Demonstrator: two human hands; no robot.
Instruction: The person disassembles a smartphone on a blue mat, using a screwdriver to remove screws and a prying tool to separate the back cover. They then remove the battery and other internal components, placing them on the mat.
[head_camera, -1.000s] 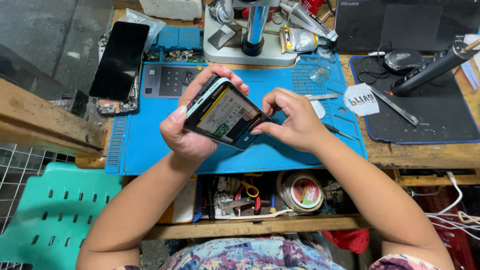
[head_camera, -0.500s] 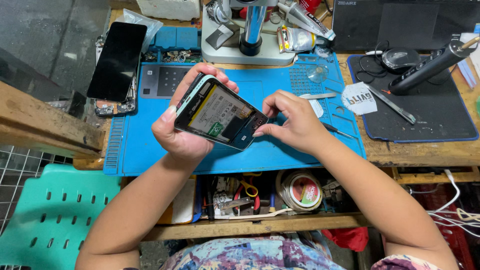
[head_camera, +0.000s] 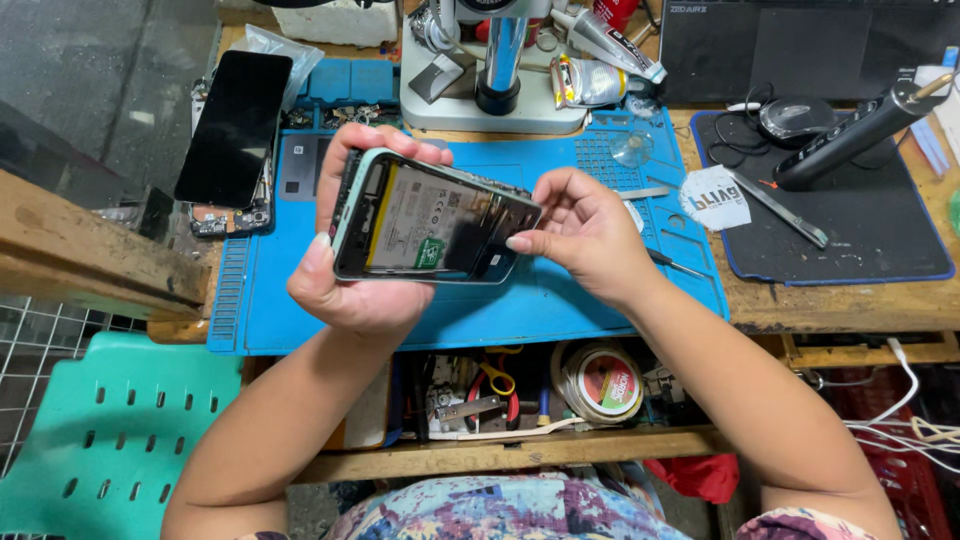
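— What is hard to make out here?

— The opened, mint-green-framed smartphone with its back cover off (head_camera: 430, 222) hides most of the left hand (head_camera: 355, 275); only the fingertips curled over its top edge and the thumb along its near end show. The hand is closed around the frame, holding it above the blue silicone repair mat (head_camera: 560, 300) on the wooden surface (head_camera: 800, 305).

— And the right hand (head_camera: 590, 232)?

— Loosely curled, its thumb tip pressing the phone's right end. Whether it pinches anything small, I cannot tell.

— Any labels?

— A small green rectangular sticker sits on the phone's pale battery. A white round-edged paper tag with blue lettering (head_camera: 716, 197) lies at the mat's right edge. On the shelf below, a tape roll with a red-and-green round label (head_camera: 603, 382) is partly shadowed. The microscope stand (head_camera: 495, 90) is cut off at the top.
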